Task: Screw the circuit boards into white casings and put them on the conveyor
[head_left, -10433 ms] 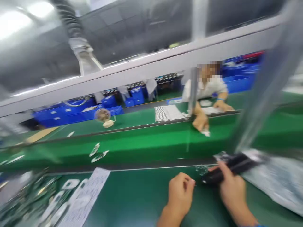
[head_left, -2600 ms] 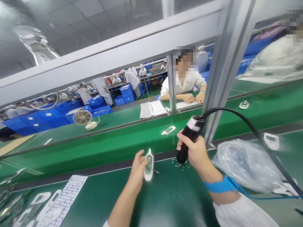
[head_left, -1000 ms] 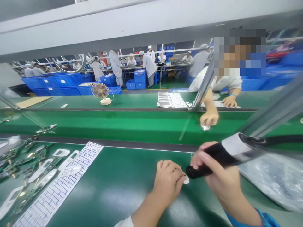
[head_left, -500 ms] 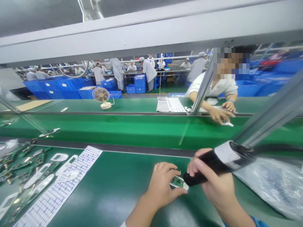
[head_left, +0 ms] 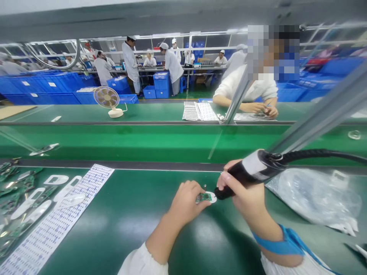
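Down low, left hand (head_left: 186, 200) pinches a small green-boarded white casing (head_left: 207, 197); right hand (head_left: 243, 193) clasps black screwdriver (head_left: 246, 173).

A green table (head_left: 137, 229) fills the foreground. At its left lie a long white sheet of small labels (head_left: 54, 229) and, beside it, white plastic shells (head_left: 59, 179) and green circuit boards (head_left: 11, 191). Near the middle rests a small white part (head_left: 207, 197) with a circuit board in it. At right lies a crumpled clear plastic bag (head_left: 315, 196).

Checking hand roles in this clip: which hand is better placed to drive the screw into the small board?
Probably the right hand: it grips the electric screwdriver, tip at the small board. The left hand only steadies it.
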### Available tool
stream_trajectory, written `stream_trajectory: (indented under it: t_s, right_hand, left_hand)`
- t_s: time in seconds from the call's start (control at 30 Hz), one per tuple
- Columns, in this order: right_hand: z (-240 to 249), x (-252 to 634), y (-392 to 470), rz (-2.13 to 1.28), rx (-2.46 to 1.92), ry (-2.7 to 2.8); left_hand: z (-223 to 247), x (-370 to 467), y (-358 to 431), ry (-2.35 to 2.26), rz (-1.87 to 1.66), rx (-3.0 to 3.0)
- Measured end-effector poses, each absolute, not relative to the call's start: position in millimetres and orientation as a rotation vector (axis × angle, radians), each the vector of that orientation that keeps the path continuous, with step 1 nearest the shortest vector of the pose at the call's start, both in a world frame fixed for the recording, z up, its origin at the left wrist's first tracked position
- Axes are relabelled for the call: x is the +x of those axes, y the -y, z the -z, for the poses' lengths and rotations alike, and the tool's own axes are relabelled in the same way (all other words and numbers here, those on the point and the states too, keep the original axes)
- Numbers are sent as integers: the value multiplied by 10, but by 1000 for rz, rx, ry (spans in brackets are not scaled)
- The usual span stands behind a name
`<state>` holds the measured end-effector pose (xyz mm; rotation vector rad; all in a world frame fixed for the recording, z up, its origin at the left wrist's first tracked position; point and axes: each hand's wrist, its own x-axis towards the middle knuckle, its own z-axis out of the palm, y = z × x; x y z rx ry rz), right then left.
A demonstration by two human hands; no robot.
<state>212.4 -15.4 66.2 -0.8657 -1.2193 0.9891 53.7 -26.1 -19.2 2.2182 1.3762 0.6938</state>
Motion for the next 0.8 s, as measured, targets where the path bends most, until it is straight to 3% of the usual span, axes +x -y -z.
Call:
stream_trajectory:
  t_s: [0.37, 0.8]
  right_hand:
    - [-577, 2079, 151, -1008, -822, 1196]
    - [-634, 1922, 167, -1035, -1131, 1130]
  left_hand:
    - [233, 523, 257, -1339, -714, 2228]
    - [335, 557, 291, -1384, -731, 2058]
